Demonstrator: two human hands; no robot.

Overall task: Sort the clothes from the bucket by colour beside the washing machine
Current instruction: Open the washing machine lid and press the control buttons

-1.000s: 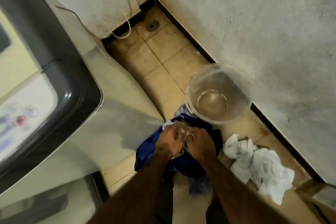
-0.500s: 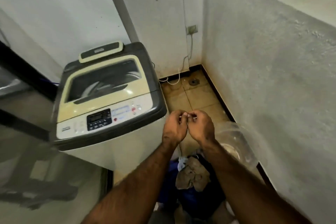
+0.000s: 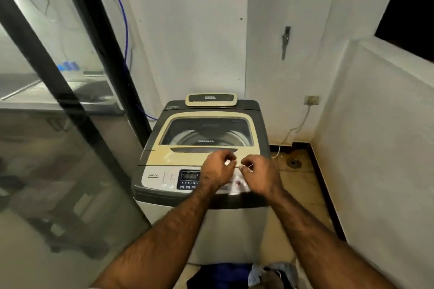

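**While the Clothes Wait on the Floor, Both Hands Are Busy With a Strand**

Although the task is to sort clothes by colour, neither hand is on a garment. The left hand [image 3: 218, 169] and the right hand [image 3: 258, 173] are raised side by side in front of the control panel of the washing machine [image 3: 204, 148]. Their fingers are curled, and each pinches one end of a thin strand [image 3: 238, 166] stretched between them. It is too small to say what it is.

The clothes lie on the floor [image 3: 303, 197] at the foot of the machine, at the very bottom edge of the view. There is a dark blue heap [image 3: 220, 274] and, just beside it on the right, a pale bundle [image 3: 270, 272]. Whether the two touch or overlap I cannot tell.

Dark lying next to light suggests the sorting is under way. The frame cuts off most of both, though, so I cannot judge how cleanly they are parted. The bucket is out of view, so whether anything is left in it is unknown. What seems to remain is to drop the strand, go down to the floor and finish separating the piles.

Counted:
- two hands
- one strand
- one washing machine, lid closed
- two patches of clothing, one dark and one pale, with the number of garments in each not countable
- no bucket in sight
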